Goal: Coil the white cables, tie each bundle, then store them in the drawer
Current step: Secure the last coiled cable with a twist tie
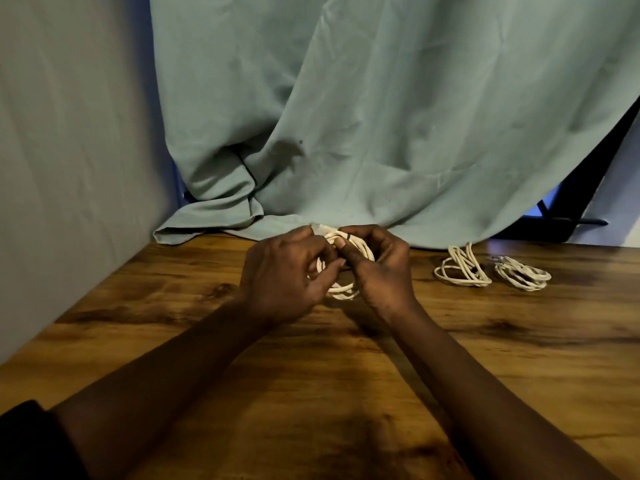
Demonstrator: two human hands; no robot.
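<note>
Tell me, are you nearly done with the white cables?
About halfway. Done: one coil and a second coil lie on the table; ties too small to see. In hand: the left hand and right hand grip a third coil with a dark band near its top, maybe its tie. Left: no drawer shows, so all three need storing.

I see a cable coil (346, 293) between the left hand (284, 271) and right hand (381, 268), over the table (311, 393). Right of the right hand lie a nearer bundle (462, 268) and, beyond it, a farther bundle (523, 277). A cloth (381, 116) hangs behind both hands.
</note>
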